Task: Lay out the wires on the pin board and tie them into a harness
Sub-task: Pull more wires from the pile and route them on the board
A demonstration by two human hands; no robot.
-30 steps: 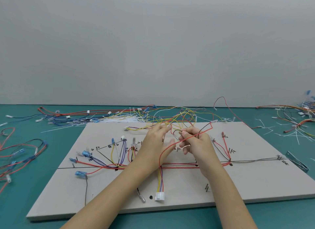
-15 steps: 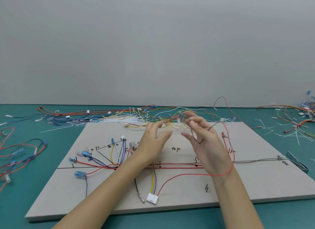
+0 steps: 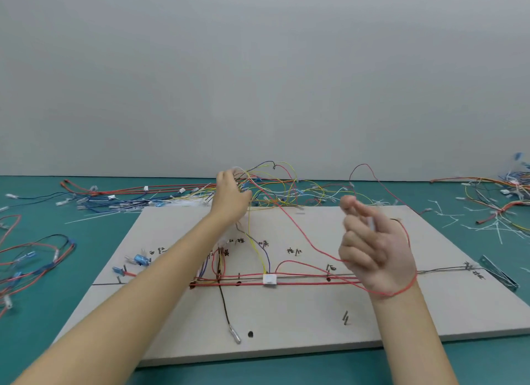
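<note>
The flat grey pin board (image 3: 315, 321) is lying on the teal table (image 3: 34, 313), already carrying red trunk wires (image 3: 301, 283) and a white connector (image 3: 269, 279); nothing looks tied yet, I judge. The left hand (image 3: 231, 196) is gripping the loose wire tangle (image 3: 275, 189) at the board's far edge; the right hand (image 3: 372, 255), fingers loosely curled, is holding a small white piece, with a thin red wire (image 3: 298, 229) looping round its wrist.

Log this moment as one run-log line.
stage: laying wires | left hand: reaching into loose wire tangle behind pin board | right hand: raised, red wire looped round wrist | white connector: on board
</note>
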